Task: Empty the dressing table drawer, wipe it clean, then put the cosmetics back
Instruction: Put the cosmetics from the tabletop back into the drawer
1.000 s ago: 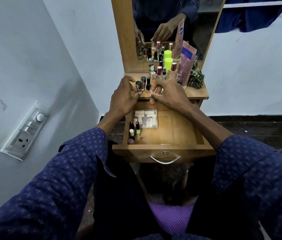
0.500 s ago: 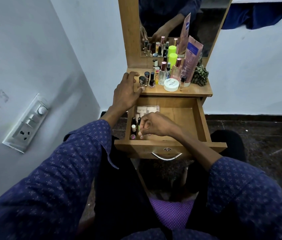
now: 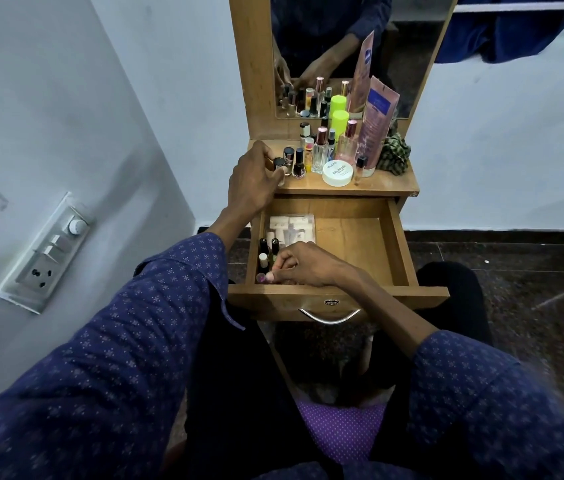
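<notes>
While left hand (image 3: 252,180) grips small bottle (image 3: 279,167) on tabletop, right hand (image 3: 303,265) curled in drawer (image 3: 399,251), its pinch mostly hidden

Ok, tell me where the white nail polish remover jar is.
The white jar sits on the table top, right of centre near its front edge, between the clear perfume bottle and a small vial.

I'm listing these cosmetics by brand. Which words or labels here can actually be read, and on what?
"NAIL POLISH": lid of the round white tub on the table top; the smaller lines above and below it are blurred.
Pink tube: print on its blue panel, too blurred to read.
Small bottles, clear box in the drawer: nothing legible.
</notes>
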The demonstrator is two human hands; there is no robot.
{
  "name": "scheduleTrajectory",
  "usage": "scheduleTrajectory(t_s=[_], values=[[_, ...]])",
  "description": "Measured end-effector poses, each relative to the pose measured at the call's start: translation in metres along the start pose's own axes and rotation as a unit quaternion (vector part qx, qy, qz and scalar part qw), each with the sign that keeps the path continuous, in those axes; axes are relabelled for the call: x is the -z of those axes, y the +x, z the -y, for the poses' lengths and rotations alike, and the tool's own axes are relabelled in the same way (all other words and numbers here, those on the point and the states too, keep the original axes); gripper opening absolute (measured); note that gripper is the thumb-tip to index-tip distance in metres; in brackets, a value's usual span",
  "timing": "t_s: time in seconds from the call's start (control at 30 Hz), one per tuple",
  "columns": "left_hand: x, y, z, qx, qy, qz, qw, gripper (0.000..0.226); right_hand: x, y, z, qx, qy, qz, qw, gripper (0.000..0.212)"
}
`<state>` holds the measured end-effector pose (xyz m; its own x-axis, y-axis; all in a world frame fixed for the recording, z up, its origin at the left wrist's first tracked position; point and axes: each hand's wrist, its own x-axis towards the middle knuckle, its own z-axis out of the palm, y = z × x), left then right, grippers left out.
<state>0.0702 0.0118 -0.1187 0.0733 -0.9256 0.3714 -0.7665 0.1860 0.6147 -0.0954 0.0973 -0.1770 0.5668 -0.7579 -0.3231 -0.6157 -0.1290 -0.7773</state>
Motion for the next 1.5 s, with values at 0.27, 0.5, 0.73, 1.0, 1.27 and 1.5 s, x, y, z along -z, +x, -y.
scheduleTrajectory(t_s=[0.27, 0.5, 0.73, 1.0, 1.27, 1.5], values=[[0.011, -0.013, -0.004, 0.009, -0.076, 0.007, 0.997, 0.032, 0.004, -0.003, -0.013, -0.014, 0.056, -0.008, 0.998, 0.018], [0.03, -0.05, 0.008, 0.022, -0.162, 0.145, 0.976, 0.021, 0.006, -0.007, -0.025, -0.035, 0.076, -0.083, 0.993, 0.014], [0.037, -0.092, 0.03, 0.04, -0.136, 0.246, 0.959, 0.022, 0.002, -0.005, -0.031, -0.056, 0.064, -0.102, 0.991, 0.015], [0.039, -0.108, 0.037, 0.023, -0.074, 0.27, 0.96, 0.027, 0.001, -0.003, -0.031, -0.055, 0.069, -0.099, 0.991, 0.011], [0.041, -0.108, 0.038, 0.003, 0.037, 0.294, 0.955, 0.025, -0.007, 0.008, -0.02, -0.046, 0.03, -0.05, 0.997, 0.024], [0.044, -0.103, 0.042, -0.008, 0.078, 0.311, 0.947, 0.015, -0.014, 0.018, -0.011, -0.026, -0.049, -0.02, 0.998, 0.023]])
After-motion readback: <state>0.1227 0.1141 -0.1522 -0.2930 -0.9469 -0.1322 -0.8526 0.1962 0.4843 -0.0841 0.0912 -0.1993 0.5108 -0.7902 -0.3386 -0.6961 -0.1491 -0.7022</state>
